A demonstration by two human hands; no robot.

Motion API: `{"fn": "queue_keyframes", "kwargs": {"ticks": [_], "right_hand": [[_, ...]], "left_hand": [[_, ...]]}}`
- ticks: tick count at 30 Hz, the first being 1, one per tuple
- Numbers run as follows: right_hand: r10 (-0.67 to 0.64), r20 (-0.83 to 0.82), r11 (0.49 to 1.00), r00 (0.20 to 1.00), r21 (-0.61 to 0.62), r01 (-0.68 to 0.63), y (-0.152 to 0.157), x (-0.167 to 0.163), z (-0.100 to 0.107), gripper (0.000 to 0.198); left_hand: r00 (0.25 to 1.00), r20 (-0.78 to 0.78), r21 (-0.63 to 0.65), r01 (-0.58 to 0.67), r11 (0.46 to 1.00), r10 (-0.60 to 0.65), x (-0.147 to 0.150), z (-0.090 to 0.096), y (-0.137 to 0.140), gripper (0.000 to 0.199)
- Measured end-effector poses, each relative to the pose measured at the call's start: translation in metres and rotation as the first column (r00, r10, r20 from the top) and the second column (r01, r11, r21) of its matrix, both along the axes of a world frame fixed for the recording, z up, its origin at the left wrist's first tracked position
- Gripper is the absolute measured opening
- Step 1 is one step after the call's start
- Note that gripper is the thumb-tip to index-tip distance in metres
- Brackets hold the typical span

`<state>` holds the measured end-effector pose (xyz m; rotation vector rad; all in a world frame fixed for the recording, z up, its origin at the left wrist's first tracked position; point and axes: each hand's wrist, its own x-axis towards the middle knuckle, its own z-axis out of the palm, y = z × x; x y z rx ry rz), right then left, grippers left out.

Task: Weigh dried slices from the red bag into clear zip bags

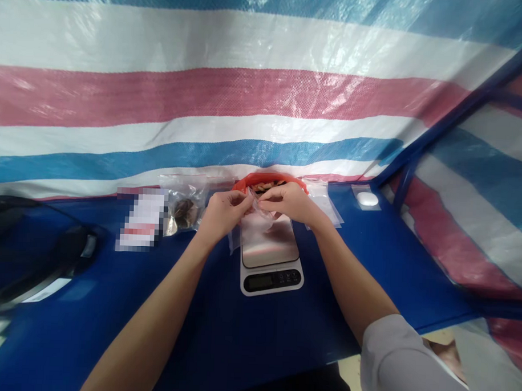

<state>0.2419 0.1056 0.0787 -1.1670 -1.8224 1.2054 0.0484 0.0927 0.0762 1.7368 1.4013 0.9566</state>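
Above a white digital scale (271,247) with a shiny metal top, my two hands pinch a small clear plastic bag (260,217). My left hand (226,214) grips the bag's edge from the left between thumb and fingers. From the right, my right hand (293,201) pinches the same bag near its top. Just behind the hands lies a red plastic bag (255,178) with its mouth spread, showing brownish pieces inside that I cannot identify. The scale's display (260,282) looks dark, and no reading can be made out.
Left of the scale lies a clear bag with dark contents (184,213), beside a blurred-out packet (142,220). Flat clear bags (324,203) and a small packet with a white round item (367,199) are at right. A black strapped object (77,257) sits far left on the blue table (234,337).
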Motion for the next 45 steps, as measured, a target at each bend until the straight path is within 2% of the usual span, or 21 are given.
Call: {"fn": "queue_keyframes", "kwargs": {"ticks": [3, 8, 13, 17, 20, 26, 30, 33, 36, 40, 42, 45], "right_hand": [[-0.015, 0.002, 1.0, 1.0, -0.018, 0.015, 0.001, 0.001, 0.002, 0.016], [-0.085, 0.027, 0.996, 0.996, 0.018, 0.085, 0.001, 0.009, 0.007, 0.014], [-0.139, 0.138, 0.984, 0.98, 0.132, 0.121, 0.001, 0.014, 0.009, 0.018], [-0.118, 0.122, 0.989, 0.986, 0.104, 0.106, 0.001, 0.012, 0.009, 0.02], [-0.105, 0.086, 0.993, 0.991, 0.062, 0.1, 0.001, 0.011, 0.011, 0.018], [-0.094, 0.069, 0.994, 0.993, 0.054, 0.09, -0.001, 0.01, 0.016, 0.017], [-0.074, 0.014, 0.997, 0.997, 0.03, 0.074, 0.0, 0.008, 0.013, 0.016], [-0.068, 0.005, 0.997, 0.998, 0.035, 0.068, 0.0, 0.008, 0.011, 0.015], [-0.069, 0.056, 0.995, 0.996, 0.074, 0.065, 0.001, 0.011, 0.012, 0.015], [-0.05, 0.111, 0.99, 0.993, 0.133, 0.035, 0.003, 0.021, 0.011, 0.018], [-0.07, 0.153, 0.984, 0.986, 0.175, 0.043, 0.004, 0.027, 0.011, 0.019], [-0.145, 0.161, 0.957, 0.976, 0.275, 0.096, 0.001, 0.031, 0.016, 0.02]], "left_hand": [[0.999, -0.048, 0.037, -0.002, 0.999, 0.004, -0.002, 0.003, -0.001, 0.036], [0.989, -0.145, 0.085, 0.01, 0.996, 0.002, -0.013, 0.004, 0.001, 0.042], [0.962, -0.271, 0.196, 0.03, 0.98, 0.024, -0.018, 0.004, 0.002, 0.039], [0.971, -0.235, 0.342, 0.051, 0.938, 0.033, -0.011, 0.0, 0.0, 0.038], [0.971, -0.237, 0.391, 0.079, 0.917, 0.017, -0.005, -0.007, -0.002, 0.053], [0.958, -0.282, 0.245, 0.129, 0.961, -0.056, 0.007, -0.023, -0.008, 0.097], [0.95, -0.308, 0.22, 0.122, 0.968, -0.05, 0.014, -0.031, -0.009, 0.124], [0.953, -0.302, 0.271, 0.082, 0.959, 0.004, 0.017, -0.033, -0.008, 0.116], [0.965, -0.255, 0.364, 0.034, 0.931, 0.065, 0.016, -0.033, -0.006, 0.09], [0.976, -0.21, 0.444, 0.04, 0.895, 0.061, 0.014, -0.032, -0.004, 0.061], [0.975, -0.218, 0.442, 0.054, 0.896, 0.048, 0.015, -0.031, -0.004, 0.059], [0.973, -0.228, 0.385, 0.061, 0.921, 0.03, 0.017, -0.032, -0.005, 0.069]]}}
